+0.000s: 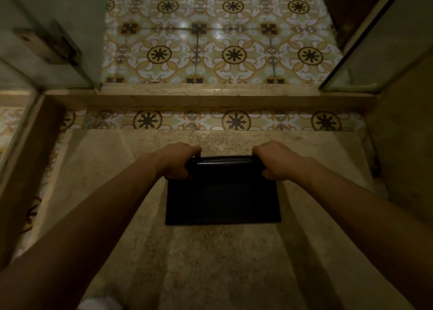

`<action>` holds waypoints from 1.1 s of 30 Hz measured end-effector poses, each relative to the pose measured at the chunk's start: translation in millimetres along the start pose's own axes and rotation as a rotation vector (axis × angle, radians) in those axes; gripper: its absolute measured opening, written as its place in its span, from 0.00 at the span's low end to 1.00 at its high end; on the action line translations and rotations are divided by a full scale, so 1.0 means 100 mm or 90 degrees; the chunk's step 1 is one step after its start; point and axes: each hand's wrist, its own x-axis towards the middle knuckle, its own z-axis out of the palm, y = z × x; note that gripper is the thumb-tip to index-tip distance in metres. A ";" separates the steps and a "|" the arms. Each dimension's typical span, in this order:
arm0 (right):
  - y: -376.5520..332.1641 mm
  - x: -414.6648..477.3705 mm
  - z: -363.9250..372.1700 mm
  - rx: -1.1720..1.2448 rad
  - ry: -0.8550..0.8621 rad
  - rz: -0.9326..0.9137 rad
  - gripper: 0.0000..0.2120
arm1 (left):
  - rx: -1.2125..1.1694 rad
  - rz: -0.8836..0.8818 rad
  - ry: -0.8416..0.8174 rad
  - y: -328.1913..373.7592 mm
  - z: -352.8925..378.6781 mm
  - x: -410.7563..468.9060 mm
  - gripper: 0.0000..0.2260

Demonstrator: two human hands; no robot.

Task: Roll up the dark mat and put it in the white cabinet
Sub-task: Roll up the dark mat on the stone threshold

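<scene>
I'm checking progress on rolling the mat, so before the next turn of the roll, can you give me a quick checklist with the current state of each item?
1. Both hands on the roll: left hand and right hand each grip an end of the rolled far edge. Ok.
2. Hands level with each other, so the roll stays straight: ok.
3. Dark mat lying flat on the stone step ahead of the roll: ok.
4. Rolling finished: not ok, most of the mat is still unrolled.
5. Roll tightness: cannot tell, too dark.
6. White cabinet in sight: cannot tell which surrounding panel it is.
</scene>
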 end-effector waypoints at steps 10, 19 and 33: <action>-0.08 -0.06 -0.02 -0.072 0.016 -0.034 0.15 | 0.046 0.002 0.016 0.09 0.03 -0.07 0.22; -0.14 -0.05 -0.05 -0.052 -0.007 -0.002 0.15 | 0.037 -0.024 0.025 0.16 0.01 -0.12 0.20; -0.17 -0.21 0.06 -0.024 -0.033 -0.028 0.15 | 0.020 -0.013 0.064 0.19 0.19 -0.26 0.19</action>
